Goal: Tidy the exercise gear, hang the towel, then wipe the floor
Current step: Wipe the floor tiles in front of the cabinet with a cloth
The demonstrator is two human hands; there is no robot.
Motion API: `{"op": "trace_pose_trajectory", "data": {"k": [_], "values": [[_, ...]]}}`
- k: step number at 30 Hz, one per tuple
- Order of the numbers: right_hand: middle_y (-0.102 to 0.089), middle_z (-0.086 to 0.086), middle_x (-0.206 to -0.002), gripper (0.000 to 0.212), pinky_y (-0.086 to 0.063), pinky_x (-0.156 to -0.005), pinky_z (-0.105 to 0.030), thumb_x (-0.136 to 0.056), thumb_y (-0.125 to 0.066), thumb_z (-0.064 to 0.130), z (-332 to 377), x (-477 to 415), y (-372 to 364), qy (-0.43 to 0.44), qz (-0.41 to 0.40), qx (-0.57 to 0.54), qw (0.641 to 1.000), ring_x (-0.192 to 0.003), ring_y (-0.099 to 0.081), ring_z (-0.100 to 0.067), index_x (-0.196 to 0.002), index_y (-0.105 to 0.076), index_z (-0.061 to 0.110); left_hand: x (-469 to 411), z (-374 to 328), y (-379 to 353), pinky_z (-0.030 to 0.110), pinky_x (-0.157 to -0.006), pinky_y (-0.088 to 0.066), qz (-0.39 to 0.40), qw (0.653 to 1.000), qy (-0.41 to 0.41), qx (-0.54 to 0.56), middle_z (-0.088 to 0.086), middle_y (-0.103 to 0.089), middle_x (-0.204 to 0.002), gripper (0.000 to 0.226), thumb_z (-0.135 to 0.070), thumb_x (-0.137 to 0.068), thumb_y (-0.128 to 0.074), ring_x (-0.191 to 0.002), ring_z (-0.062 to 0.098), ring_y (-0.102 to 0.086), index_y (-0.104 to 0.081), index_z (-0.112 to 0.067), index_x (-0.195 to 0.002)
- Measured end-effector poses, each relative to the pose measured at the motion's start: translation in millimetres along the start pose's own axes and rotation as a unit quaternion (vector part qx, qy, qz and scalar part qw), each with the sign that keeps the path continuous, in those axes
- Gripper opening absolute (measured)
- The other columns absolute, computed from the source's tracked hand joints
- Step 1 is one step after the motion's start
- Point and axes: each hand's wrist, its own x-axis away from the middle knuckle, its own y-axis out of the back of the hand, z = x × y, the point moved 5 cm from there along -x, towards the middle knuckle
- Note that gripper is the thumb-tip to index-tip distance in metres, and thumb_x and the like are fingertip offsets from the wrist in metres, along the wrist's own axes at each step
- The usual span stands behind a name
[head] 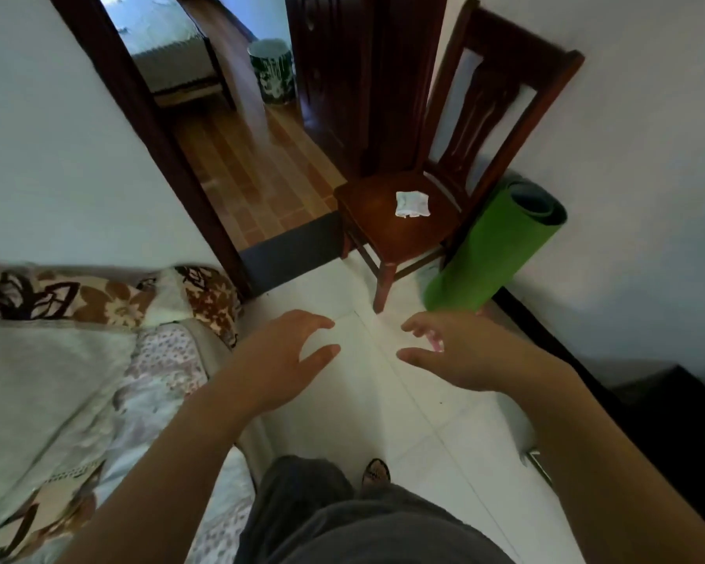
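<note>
Hands, left hand (pixel 285 356) and right hand (pixel 460 352), reach empty with fingers spread toward the far rolled green mat (pixel 493 254) propped beside the chair (pixel 403 225), apparently stowed.

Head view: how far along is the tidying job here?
Looks done: the green mat stands rolled beside the chair. In hand: nothing; left hand and right hand are open. Left: the small white cloth lies on the seat unhung; no wiping of the floor visible.

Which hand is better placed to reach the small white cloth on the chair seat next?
Probably the right hand. Both hands are open and empty over the tiled floor, but the wooden chair with the white cloth stands ahead on the right, nearer that hand than the left hand.
</note>
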Motion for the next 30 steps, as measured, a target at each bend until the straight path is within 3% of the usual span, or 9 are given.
{"op": "trace_pose_trajectory", "data": {"k": [5,9,12,14,18,23,30], "values": [[-0.051,0.006,-0.133,0.051,-0.039,-0.088,-0.023,-0.088,-0.052,0.052,-27.2,-76.4,45.8,-0.002,0.043,-0.004,0.999,-0.111,-0.051,-0.01,-0.133,-0.044,0.03,-86.8,4.6,19.4,0.02,-0.101,-0.029,-0.013,0.999,0.02,0.036,-0.011,-0.046,-0.136,0.042,-0.046,-0.091,-0.045,-0.123,0.007,-0.043,-0.045,-0.032,-0.131],[-0.052,0.006,-0.13,0.049,-0.035,-0.085,-0.021,-0.088,-0.053,0.051,-61.2,-143.7,91.0,-0.022,0.009,-0.015,1.0,-0.112,-0.049,-0.009,-0.131,-0.047,0.028,-185.8,5.4,30.5,0.028,-0.108,-0.032,0.013,0.999,0.021,0.033,-0.01,-0.044,-0.139,0.043,-0.046,-0.092,-0.045,-0.127,0.008,-0.041,-0.044,-0.032,-0.132],[-0.054,0.007,-0.127,0.046,-0.042,-0.081,-0.022,-0.088,-0.053,0.051,-90.6,-200.6,123.9,-0.051,-0.028,-0.032,0.998,-0.105,-0.053,-0.01,-0.128,-0.049,0.029,-271.3,2.3,42.8,0.035,-0.109,-0.035,0.029,0.999,-0.008,0.021,-0.009,-0.044,-0.14,0.045,-0.048,-0.092,-0.045,-0.127,0.01,-0.042,-0.044,-0.031,-0.133],[-0.055,0.008,-0.125,0.043,-0.045,-0.078,-0.022,-0.089,-0.053,0.049,-106.8,-235.9,146.1,-0.07,-0.048,-0.047,0.995,-0.098,-0.055,-0.009,-0.126,-0.051,0.028,-327.1,-2.3,54.5,0.033,-0.107,-0.037,0.05,0.998,-0.032,0.015,-0.007,-0.046,-0.139,0.042,-0.043,-0.093,-0.047,-0.125,0.01,-0.044,-0.045,-0.029,-0.132],[-0.055,0.007,-0.127,0.039,-0.037,-0.085,-0.022,-0.09,-0.053,0.045,-130.8,-298.9,185.5,-0.091,-0.058,-0.081,0.991,-0.099,-0.048,-0.004,-0.125,-0.052,0.027,-425.4,-14.7,79.9,0.031,-0.101,-0.041,0.083,0.994,-0.075,0.004,-0.005,-0.051,-0.131,0.037,-0.037,-0.093,-0.05,-0.117,0.01,-0.049,-0.049,-0.025,-0.128],[-0.057,0.007,-0.123,0.038,-0.033,-0.081,-0.019,-0.09,-0.055,0.042,-162.9,-365.5,229.8,-0.094,-0.075,-0.101,0.988,-0.096,-0.048,-0.002,-0.124,-0.054,0.025,-521.4,-22.8,88.8,0.031,-0.099,-0.043,0.118,0.987,-0.104,-0.006,-0.007,-0.052,-0.13,0.038,-0.04,-0.092,-0.05,-0.116,0.009,-0.05,-0.05,-0.025,-0.128],[-0.059,0.007,-0.117,0.032,-0.036,-0.073,-0.012,-0.09,-0.057,0.039,-213.8,-471.1,270.1,-0.065,-0.1,-0.134,0.984,-0.095,-0.051,-0.003,-0.118,-0.058,0.023,-628.0,-8.2,73.3,0.028,-0.095,-0.044,0.17,0.981,-0.084,-0.044,-0.006,-0.054,-0.128,0.038,-0.041,-0.092,-0.05,-0.111,0.008,-0.052,-0.05,-0.027,-0.127]]}}
